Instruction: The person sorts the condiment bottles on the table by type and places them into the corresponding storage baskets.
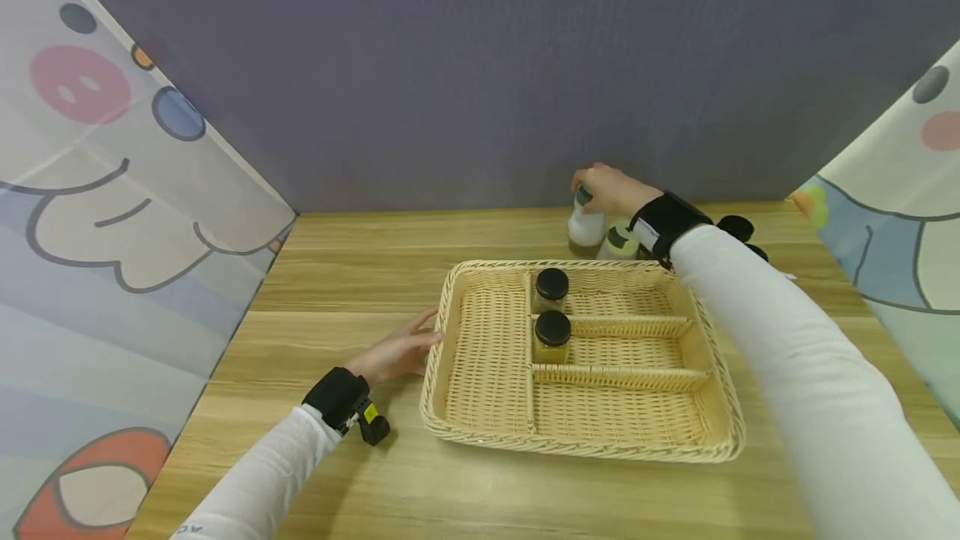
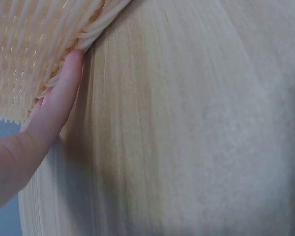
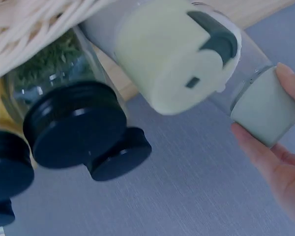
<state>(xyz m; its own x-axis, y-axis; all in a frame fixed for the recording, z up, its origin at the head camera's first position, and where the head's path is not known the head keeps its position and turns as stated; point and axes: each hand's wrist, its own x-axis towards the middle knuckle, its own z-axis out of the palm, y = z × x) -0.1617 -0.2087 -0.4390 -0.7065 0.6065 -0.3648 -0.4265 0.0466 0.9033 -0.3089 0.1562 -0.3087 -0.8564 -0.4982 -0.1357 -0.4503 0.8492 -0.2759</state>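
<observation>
My left hand rests against the left side of a pale woven basket, with its fingers stretched along the wicker in the left wrist view. Beyond the basket's back edge, my right hand pinches the grey-green cap of a clear-looking bottle between thumb and fingers. Right beside it stands a container with a pale green lid and a dark green flip tab. Two jars with black lids stand in the basket: one in the back compartment, the other in the middle one.
A jar of green herbs with a black lid and a yellow-filled jar stand behind the basket. More black lids show past my right wrist. A grey panel rises at the table's back, with printed cloth along the left.
</observation>
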